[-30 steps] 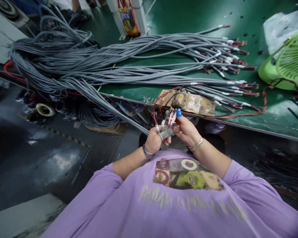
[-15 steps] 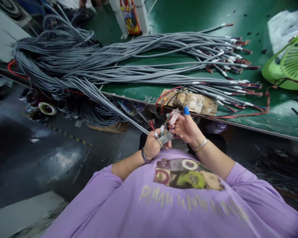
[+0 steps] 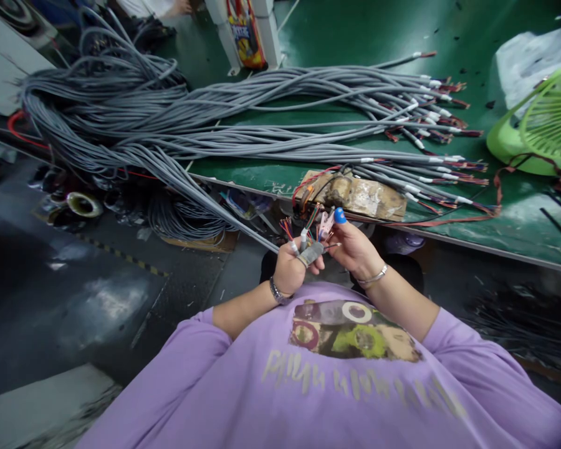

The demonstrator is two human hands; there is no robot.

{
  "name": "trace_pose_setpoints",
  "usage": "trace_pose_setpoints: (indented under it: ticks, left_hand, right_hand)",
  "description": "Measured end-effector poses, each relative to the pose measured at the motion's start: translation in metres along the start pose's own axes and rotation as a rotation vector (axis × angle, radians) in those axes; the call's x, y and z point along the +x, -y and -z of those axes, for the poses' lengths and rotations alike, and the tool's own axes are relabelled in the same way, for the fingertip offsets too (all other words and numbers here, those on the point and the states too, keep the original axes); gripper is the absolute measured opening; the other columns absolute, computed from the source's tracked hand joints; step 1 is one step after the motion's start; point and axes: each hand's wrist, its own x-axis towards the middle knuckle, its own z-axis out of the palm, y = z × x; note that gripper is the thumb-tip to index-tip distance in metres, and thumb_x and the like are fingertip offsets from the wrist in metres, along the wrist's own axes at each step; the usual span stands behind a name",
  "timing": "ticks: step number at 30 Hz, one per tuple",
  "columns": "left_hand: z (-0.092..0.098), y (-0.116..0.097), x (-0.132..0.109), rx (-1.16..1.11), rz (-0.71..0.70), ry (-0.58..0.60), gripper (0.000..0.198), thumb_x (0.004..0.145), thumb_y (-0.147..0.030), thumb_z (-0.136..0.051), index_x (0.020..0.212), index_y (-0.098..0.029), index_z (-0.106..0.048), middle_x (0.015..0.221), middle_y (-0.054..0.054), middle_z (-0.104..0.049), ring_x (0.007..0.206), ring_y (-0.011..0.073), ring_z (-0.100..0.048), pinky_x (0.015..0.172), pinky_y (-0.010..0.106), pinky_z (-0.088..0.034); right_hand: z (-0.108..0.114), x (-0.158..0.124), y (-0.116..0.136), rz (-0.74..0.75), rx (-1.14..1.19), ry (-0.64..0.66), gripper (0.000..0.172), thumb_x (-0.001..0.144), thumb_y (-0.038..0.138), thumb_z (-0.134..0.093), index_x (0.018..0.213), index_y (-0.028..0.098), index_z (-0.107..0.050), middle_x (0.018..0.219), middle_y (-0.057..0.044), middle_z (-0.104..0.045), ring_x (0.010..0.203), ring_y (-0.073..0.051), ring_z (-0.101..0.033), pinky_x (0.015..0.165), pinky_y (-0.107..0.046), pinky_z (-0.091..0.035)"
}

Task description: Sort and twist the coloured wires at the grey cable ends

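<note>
My left hand (image 3: 290, 269) is closed around the ends of several grey cables (image 3: 257, 238), and a grey wrapping covers its thumb. Coloured wires (image 3: 287, 229) fan out of the cable ends above the fist, past short white sleeves. My right hand (image 3: 355, 249), with a blue cover (image 3: 340, 216) on the thumb tip, pinches a small pale pink clip-like piece (image 3: 326, 223) beside those wires. Some thin wires run between the two hands. The fingers partly hide what lies under the pink piece.
A large bundle of grey cables (image 3: 243, 93) lies along the green table (image 3: 355, 25), stripped ends to the right. By the table edge sits a wooden block (image 3: 371, 198) with wires. A green fan (image 3: 509, 134) and plastic bag (image 3: 533, 59) stand right. Coiled cable (image 3: 182, 218) is below.
My right thumb has come down from a raised position onto the pale pink piece, and that piece has tilted more upright. My left hand keeps its hold on the cables.
</note>
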Motion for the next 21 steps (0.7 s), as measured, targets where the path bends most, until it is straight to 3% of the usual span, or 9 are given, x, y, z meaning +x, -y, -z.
trace_pose_setpoints:
  ticks: [9,16,21]
  left_hand:
    - [-0.0004,-0.0001,-0.0007,0.053,-0.026,0.010,0.041,0.078,-0.053,-0.073,0.069,-0.016,-0.060,0.056,0.000,-0.066,0.041,0.0070,-0.053,0.041,0.018,-0.042]
    - [0.0007,0.0013,-0.0020,0.035,-0.019,-0.015,0.044,0.073,-0.059,-0.075,0.074,-0.016,-0.063,0.056,0.000,-0.066,0.041,0.0080,-0.053,0.041,0.019,-0.043]
    - [0.0043,0.0032,-0.0071,0.014,-0.030,-0.023,0.043,0.076,-0.058,-0.073,0.075,-0.016,-0.063,0.057,0.000,-0.067,0.041,0.0086,-0.055,0.041,0.019,-0.043]
  right_hand:
    - [-0.0029,0.0043,-0.0018,0.024,0.019,-0.021,0.047,0.073,0.064,-0.077,0.072,0.019,-0.064,0.064,0.000,-0.063,0.054,-0.012,-0.053,0.051,-0.026,-0.047]
    - [-0.0039,0.0006,-0.0025,0.030,0.002,0.014,0.049,0.075,0.069,-0.072,0.082,0.020,-0.065,0.070,0.000,-0.065,0.062,-0.014,-0.059,0.057,-0.027,-0.050]
    - [-0.0047,-0.0030,0.0007,-0.003,0.040,0.011,0.050,0.080,0.072,-0.063,0.081,0.022,-0.064,0.071,0.000,-0.066,0.059,-0.013,-0.055,0.053,-0.024,-0.046]
